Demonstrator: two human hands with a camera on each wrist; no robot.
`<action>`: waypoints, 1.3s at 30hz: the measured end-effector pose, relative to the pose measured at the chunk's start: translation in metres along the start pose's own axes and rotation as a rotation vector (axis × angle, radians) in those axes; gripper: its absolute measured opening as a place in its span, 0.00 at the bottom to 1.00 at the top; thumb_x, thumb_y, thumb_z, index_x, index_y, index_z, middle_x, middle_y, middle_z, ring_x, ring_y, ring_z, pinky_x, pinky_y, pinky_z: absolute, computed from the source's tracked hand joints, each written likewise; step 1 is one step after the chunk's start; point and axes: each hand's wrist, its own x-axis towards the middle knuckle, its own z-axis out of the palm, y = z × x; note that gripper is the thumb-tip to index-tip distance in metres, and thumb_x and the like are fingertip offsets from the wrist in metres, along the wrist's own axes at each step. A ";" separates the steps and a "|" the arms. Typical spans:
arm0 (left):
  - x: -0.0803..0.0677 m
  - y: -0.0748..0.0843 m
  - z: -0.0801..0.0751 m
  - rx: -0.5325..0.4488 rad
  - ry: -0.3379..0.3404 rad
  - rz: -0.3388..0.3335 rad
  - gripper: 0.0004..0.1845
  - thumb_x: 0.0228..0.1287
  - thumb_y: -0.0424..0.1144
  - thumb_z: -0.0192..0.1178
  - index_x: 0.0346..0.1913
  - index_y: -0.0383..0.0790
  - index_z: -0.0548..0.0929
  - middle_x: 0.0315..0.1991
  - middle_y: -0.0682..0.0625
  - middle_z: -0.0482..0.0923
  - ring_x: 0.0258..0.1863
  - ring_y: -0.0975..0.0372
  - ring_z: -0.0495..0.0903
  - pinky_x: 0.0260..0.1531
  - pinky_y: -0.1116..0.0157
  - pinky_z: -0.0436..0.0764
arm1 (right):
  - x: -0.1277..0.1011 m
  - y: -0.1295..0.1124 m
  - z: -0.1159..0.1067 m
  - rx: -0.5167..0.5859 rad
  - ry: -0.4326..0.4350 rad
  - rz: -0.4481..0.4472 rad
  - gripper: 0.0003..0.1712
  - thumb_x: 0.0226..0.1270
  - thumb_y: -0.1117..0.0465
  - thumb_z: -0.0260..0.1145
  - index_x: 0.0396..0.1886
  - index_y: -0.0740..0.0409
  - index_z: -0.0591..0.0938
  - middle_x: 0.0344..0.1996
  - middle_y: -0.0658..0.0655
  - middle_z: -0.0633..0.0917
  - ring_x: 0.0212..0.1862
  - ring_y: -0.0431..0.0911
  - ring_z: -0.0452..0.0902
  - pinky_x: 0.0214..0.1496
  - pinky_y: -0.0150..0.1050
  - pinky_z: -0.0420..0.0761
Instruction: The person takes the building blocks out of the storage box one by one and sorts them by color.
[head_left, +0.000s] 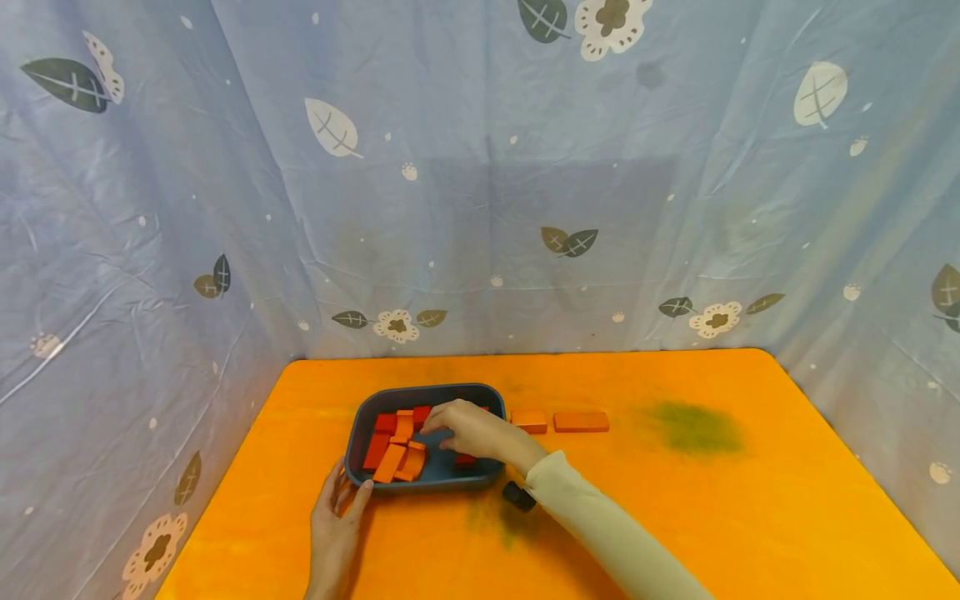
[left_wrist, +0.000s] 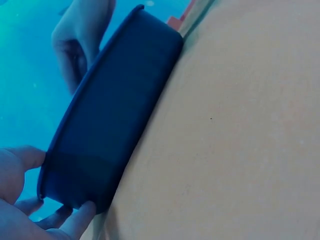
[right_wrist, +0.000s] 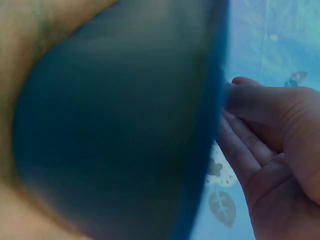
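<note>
Now the left hand [head_left: 335,533] rests with straight fingers against the near left corner of the dark blue tray [head_left: 491,398] on the orange table [head_left: 750,517]. Inside it, the right hand [head_left: 474,430] reaches among orange-red blocks [head_left: 388,462]; whether it pinches one, I cannot tell.

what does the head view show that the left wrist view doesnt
Only the head view shows the red blocks lying inside the tray, two more blocks out on the orange table right of it, and the flowered cloth backdrop.

Only the left wrist view shows the tray's outer wall up close, with the left hand's fingertips against its corner.

Both show the dark blue tray, the left hand at its near corner and the right hand over it.
</note>
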 end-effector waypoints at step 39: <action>-0.001 0.001 0.001 -0.007 0.005 0.016 0.39 0.72 0.45 0.58 0.78 0.41 0.51 0.74 0.34 0.55 0.68 0.40 0.63 0.62 0.46 0.71 | 0.017 0.002 0.029 -0.098 -0.042 -0.022 0.18 0.57 0.75 0.69 0.45 0.55 0.89 0.39 0.48 0.87 0.39 0.39 0.79 0.44 0.24 0.77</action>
